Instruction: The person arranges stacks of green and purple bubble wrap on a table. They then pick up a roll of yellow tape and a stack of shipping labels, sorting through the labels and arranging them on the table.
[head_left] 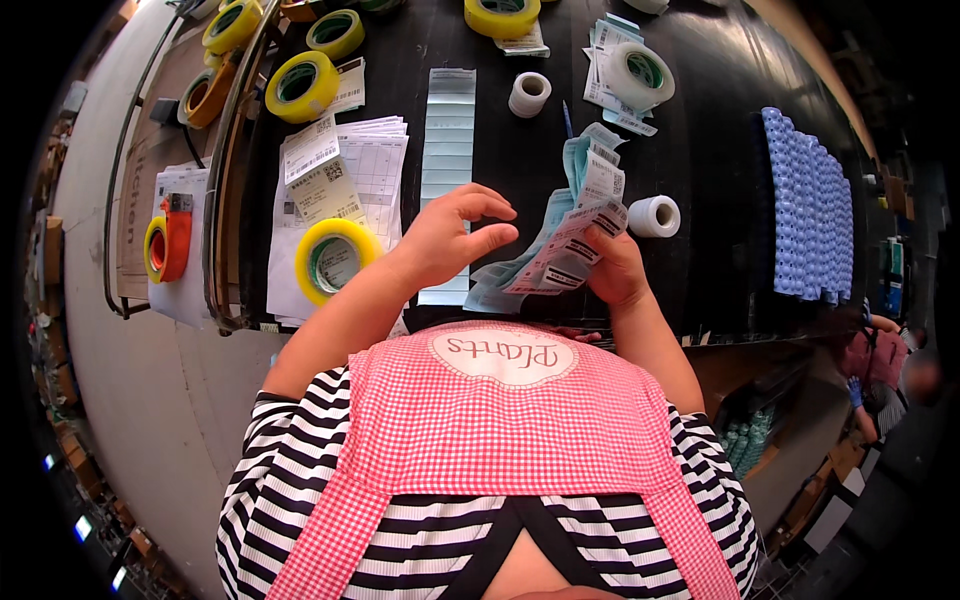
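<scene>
Right hand [618, 272]: labels [572, 245], near table edge [740, 328] | left hand [447, 237]: apart, perhaps raised

Near two o'clock, the label strip [601, 182] hides some fingers of the right hand [618, 268]. At twelve o'clock, the upper edge cuts one yellow tape roll [498, 27]. Near three o'clock, another person [878, 362] is blurred.

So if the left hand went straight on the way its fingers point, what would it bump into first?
The left hand would probably meet the strip of labels in the right hand, though depth is unclear, so it might pass over it.
</scene>
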